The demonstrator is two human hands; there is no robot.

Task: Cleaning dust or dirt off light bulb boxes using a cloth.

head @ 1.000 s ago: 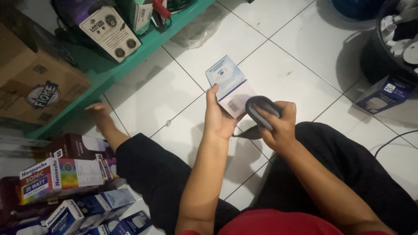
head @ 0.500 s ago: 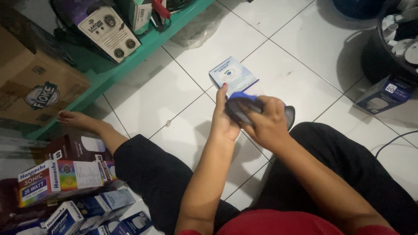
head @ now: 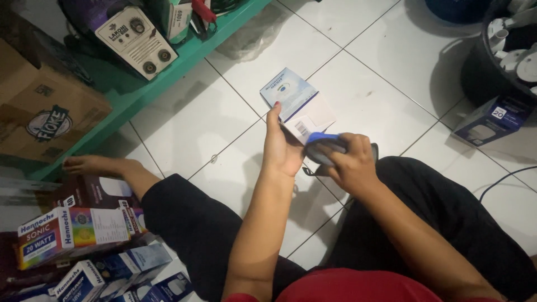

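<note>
Head view looks down on a person sitting on a white tiled floor (head: 184, 128) in black trousers, with one bare foot (head: 95, 165) stretched out to the left. The left hand (head: 282, 146) is closed around a small blue-and-white carton (head: 296, 103), gripping it from the side with the thumb up along its edge and holding it clear of the floor, above the tiles in front of the knees. The right hand (head: 349, 163) is wrapped tight around a handheld barcode scanner (head: 324, 146) with a blue top and a dark body, and the scanner's head sits right against the lower white face of the carton, where a barcode patch shows.

Off to the left, beside the person's leg, a heap of small lamp boxes (head: 84, 240) in blue, white and dark red lies stacked on one another. Further back a green shelf (head: 168, 78) runs along the wall, with a brown cardboard box (head: 47, 114) on its lower level. On the right, another blue lamp box (head: 492, 120) rests on the tiles just beside a dark round bin (head: 486, 67).
</note>
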